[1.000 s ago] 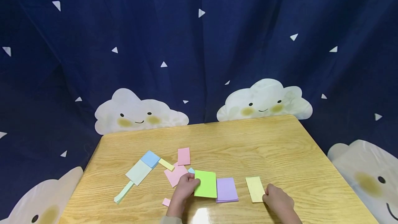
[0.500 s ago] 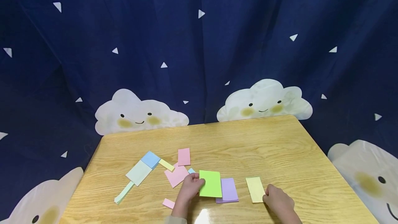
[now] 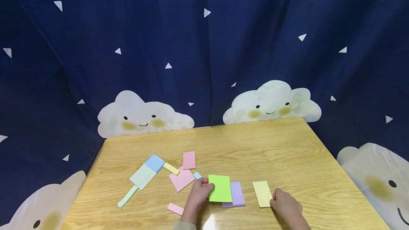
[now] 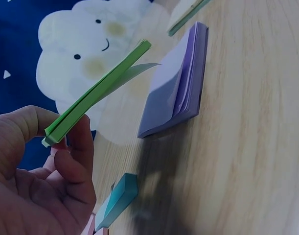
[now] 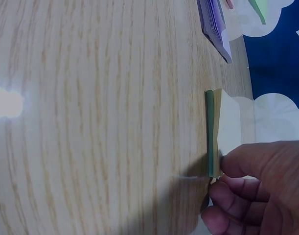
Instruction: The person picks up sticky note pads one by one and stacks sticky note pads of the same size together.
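In the head view my left hand (image 3: 197, 195) pinches a lime-green sticky note pad (image 3: 220, 189) by its left edge. That pad is held up off the table, and one loose sheet hangs from its underside in the left wrist view. It partly covers a purple sticky note pad (image 3: 238, 195) lying on the table; the purple pad's sheets fan apart at one side (image 4: 176, 83). Farther right, my right hand (image 3: 285, 206) pinches the near right corner of a pale yellow sticky note pad (image 3: 262, 194). A green layer (image 5: 210, 134) shows under the yellow one in the right wrist view.
Left on the wooden table (image 3: 255, 152) lie a blue pad (image 3: 154, 163), a pale green pad (image 3: 142, 177), a mint strip pad (image 3: 128, 197), a yellow strip pad (image 3: 171, 169), two pink pads (image 3: 189, 160), a pink strip (image 3: 175, 208) and a small blue pad (image 3: 197, 175). A dark blue curtain (image 3: 204, 45) hangs behind.
My left hand has moved to the right with the lime-green pad, which now overlaps more of the purple pad. The pink strip is more exposed. My right hand has stayed put.
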`<state>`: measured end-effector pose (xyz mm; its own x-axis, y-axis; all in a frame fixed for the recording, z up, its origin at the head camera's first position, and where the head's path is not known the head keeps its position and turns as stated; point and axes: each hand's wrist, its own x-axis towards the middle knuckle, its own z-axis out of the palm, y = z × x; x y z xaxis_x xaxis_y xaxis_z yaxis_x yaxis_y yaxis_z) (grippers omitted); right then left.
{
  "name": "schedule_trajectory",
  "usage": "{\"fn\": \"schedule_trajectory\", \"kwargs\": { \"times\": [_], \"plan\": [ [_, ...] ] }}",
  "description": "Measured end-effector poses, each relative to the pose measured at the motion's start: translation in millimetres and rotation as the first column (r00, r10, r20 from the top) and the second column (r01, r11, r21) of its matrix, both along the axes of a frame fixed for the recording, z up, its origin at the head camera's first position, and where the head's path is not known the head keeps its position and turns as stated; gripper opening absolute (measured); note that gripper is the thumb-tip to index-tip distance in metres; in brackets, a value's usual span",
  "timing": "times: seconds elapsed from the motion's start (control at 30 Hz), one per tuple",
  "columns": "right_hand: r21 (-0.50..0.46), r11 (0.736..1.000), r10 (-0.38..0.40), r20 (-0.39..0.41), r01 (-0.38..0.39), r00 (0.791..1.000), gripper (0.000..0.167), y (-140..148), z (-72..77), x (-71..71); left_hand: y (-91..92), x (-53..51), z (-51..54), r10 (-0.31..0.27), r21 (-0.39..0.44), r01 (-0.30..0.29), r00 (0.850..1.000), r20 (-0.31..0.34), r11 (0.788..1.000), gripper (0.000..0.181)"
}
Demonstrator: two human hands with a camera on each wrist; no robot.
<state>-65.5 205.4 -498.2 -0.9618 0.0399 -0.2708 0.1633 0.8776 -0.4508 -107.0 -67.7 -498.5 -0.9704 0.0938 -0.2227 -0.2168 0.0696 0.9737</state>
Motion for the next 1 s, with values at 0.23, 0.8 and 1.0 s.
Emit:
{"fn": "schedule_trajectory", "kwargs": {
  "times": [0.23,0.8,1.0],
  "plan": [
    [0.012,1.0,-0.011,-0.004,0.012,1.0,0.004,1,-3.0,-1.2,10.9,0.1,-0.3,0.015,0.0,-0.015,1.0,-0.002,1.0,0.025],
    [0.021,0.999,-0.036,0.004,0.035,0.999,0.005,1,-6.0,-1.6,40.9,5.5,-16.3,0.066,-0.073,-0.065,0.998,0.018,0.995,0.02],
    [0.011,0.999,-0.035,0.008,0.035,0.999,0.004,1,-5.3,-1.4,44.1,8.8,-15.7,0.071,-0.249,-0.08,0.996,-0.046,0.965,0.019]
  ]
}}
